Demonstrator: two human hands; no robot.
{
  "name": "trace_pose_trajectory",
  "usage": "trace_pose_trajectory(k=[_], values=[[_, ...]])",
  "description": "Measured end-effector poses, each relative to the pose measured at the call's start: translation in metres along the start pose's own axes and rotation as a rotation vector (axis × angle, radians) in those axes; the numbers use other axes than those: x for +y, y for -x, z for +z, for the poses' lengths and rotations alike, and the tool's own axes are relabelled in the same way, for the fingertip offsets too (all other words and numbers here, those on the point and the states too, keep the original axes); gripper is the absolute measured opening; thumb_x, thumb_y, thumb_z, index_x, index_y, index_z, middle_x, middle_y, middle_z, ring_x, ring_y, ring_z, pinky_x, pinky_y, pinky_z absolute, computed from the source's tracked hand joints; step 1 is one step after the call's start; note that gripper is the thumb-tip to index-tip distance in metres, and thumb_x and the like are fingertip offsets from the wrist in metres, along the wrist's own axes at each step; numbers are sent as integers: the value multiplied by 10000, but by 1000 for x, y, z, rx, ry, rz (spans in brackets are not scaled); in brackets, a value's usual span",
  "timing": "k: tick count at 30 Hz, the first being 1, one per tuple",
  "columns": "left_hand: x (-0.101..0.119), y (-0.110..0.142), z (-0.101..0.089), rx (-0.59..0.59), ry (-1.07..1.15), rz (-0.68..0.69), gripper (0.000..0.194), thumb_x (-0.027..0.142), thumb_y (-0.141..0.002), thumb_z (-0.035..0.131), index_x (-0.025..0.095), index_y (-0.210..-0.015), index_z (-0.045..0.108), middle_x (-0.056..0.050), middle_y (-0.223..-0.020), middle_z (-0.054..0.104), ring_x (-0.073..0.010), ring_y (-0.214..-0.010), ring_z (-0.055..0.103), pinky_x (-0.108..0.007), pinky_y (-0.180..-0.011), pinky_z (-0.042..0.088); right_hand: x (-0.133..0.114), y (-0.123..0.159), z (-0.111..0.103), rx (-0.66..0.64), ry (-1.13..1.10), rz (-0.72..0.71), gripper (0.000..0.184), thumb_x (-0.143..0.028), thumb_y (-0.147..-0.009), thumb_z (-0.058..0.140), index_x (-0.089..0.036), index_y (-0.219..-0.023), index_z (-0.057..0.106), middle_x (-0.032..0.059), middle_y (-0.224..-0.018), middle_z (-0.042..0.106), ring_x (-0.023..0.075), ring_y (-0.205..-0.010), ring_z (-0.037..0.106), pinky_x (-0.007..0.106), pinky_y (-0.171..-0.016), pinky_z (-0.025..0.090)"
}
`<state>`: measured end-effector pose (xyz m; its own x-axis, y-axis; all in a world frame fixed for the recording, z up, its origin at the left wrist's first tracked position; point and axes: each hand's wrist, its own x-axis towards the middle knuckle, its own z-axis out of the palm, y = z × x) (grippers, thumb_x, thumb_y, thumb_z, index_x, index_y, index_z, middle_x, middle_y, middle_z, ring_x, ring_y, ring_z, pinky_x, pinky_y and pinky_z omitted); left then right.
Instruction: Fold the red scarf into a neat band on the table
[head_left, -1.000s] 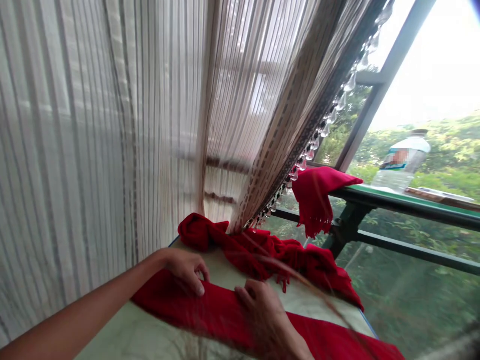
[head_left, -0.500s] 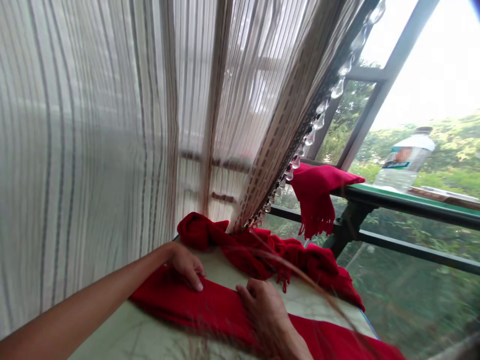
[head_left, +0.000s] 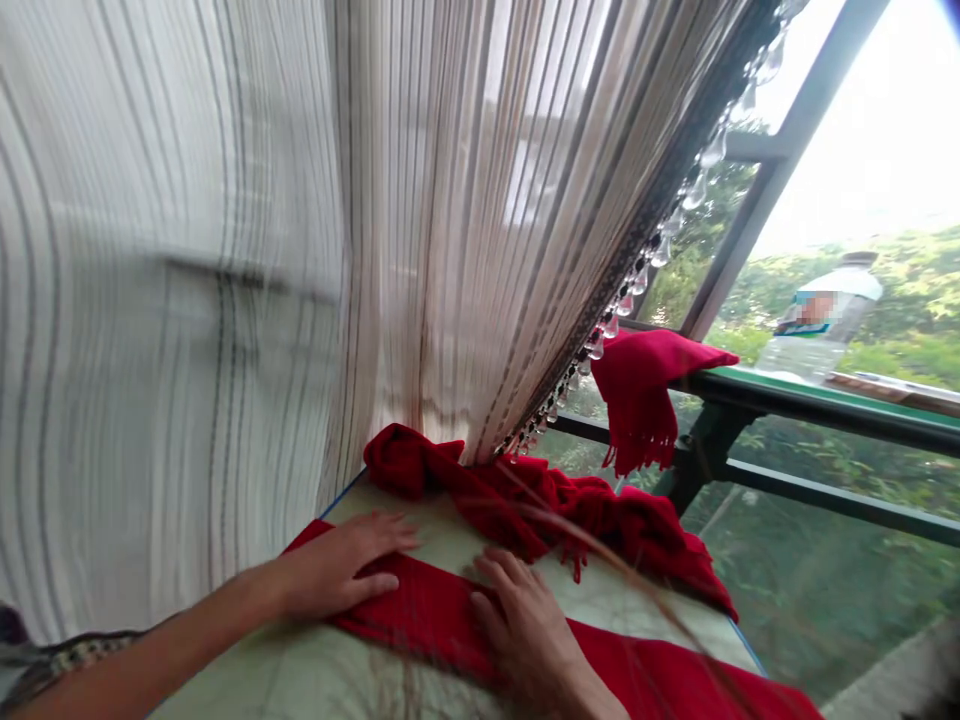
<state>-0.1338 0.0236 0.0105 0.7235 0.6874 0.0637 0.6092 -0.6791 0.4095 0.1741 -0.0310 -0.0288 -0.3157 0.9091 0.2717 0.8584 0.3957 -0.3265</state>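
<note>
A red scarf (head_left: 427,608) lies in a long folded strip across the pale green tabletop (head_left: 247,665). My left hand (head_left: 349,562) rests flat on its left end, fingers stretched out and thumb apart. Over the middle of the strip, my right hand (head_left: 517,620) lies palm down with its fingers spread loosely. Neither hand grips the cloth. Behind them a second red scarf (head_left: 555,500) sits crumpled along the far edge, with some fringe showing. Loose blurred strands cross the view in front of the hands.
A striped sheer curtain (head_left: 285,250) with a beaded edge (head_left: 645,275) hangs down to the table's left and far side. Another red fringed cloth (head_left: 637,390) drapes over the dark railing (head_left: 810,415). A clear plastic bottle (head_left: 817,325) stands on the ledge by the window.
My left hand has gone from bent fingers to lying flat with fingers extended. My right hand's curled fingers have spread out on the scarf. The curtain has shifted, and the view moved slightly.
</note>
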Motion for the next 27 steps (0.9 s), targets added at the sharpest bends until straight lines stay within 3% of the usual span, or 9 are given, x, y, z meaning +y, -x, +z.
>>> trace_pose_trajectory(k=[4, 8, 12, 16, 19, 21, 27], values=[[16, 18, 12, -82, 45, 18, 589, 512, -987, 491, 364, -1538, 342, -37, -1603, 324, -344, -1502, 223, -628, -1212, 100, -7, 8, 2, -264, -60, -104, 605, -505, -981, 414, -273, -1535, 350, 57, -1619, 323, 301, -1507, 252, 579, -1233, 184], [21, 26, 4, -125, 54, 4, 623, 569, -953, 533, 397, -1523, 354, -12, -1599, 332, -341, -1509, 202, -641, -1211, 71, -9, 13, -6, -330, -39, -136, 740, -641, -948, 396, -270, -1568, 235, 56, -1643, 194, 313, -1525, 137, 619, -1226, 116], [22, 28, 0, -158, 28, 17, 536, 537, -952, 557, 448, -1467, 435, 25, -1595, 341, -352, -1514, 178, -665, -1200, 65, -10, 15, -11, -360, 2, -127, 787, -681, -932, 384, -271, -1573, 183, 58, -1644, 134, 325, -1521, 92, 636, -1213, 99], [25, 29, 7, -98, -44, 105, 416, 490, -975, 541, 417, -1384, 562, 10, -1555, 426, -356, -1487, 262, -638, -1199, 136, -8, 20, -8, -352, 7, -145, 782, -665, -936, 393, -276, -1573, 156, 61, -1639, 115, 340, -1517, 92, 662, -1197, 96], [29, 26, 18, 28, -101, 220, 258, 388, -984, 559, 318, -1184, 708, -35, -1316, 656, -293, -1277, 530, -487, -1104, 356, -5, 23, -4, -303, -6, -167, 769, -630, -934, 442, -312, -1570, 152, 51, -1637, 134, 343, -1513, 119, 668, -1192, 118], [33, 23, 24, 100, -141, 279, 163, 297, -973, 583, 268, -1049, 725, -33, -1110, 713, -227, -1062, 613, -385, -957, 430, -5, 24, -3, -275, -13, -178, 773, -609, -930, 470, -317, -1573, 156, 56, -1637, 149, 347, -1511, 128, 669, -1190, 135], [37, 17, 37, 194, -231, 401, 78, 151, -921, 590, 209, -893, 635, -5, -904, 683, -171, -838, 587, -334, -767, 378, -6, 23, -2, -248, -36, -231, 625, -520, -965, 460, -402, -1544, 260, 9, -1644, 168, 320, -1516, 134, 662, -1196, 113]])
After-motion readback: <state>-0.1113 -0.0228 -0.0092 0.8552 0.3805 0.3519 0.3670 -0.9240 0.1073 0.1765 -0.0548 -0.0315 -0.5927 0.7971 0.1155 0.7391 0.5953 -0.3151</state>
